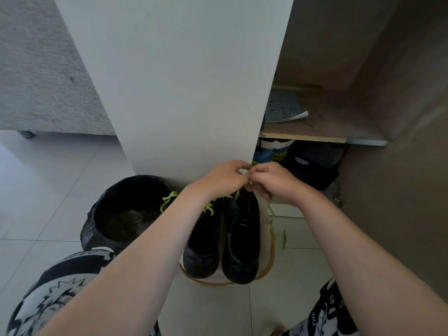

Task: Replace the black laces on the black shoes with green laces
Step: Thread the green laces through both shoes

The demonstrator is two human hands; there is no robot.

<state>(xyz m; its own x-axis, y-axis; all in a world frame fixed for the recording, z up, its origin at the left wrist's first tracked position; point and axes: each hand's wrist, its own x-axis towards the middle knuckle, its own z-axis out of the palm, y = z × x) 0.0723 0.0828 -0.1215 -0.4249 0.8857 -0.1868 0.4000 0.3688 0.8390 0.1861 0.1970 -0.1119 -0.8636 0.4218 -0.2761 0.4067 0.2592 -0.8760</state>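
Observation:
Two black shoes stand side by side on a round white stool (268,253), toes toward me. The left shoe (202,246) carries a bright green lace (169,200), whose loose end trails out to the left. Above the far end of the right shoe (242,238), my left hand (224,179) and my right hand (271,180) meet, fingertips together, pinching a pale green lace end between them. The lace itself is mostly hidden by the fingers.
A bin lined with a black bag (126,212) stands left of the shoes. A white cabinet door (179,81) rises right behind them. The open cabinet at right has a shelf with a booklet (283,110) and shoes (274,151) below. Pale tiled floor all round.

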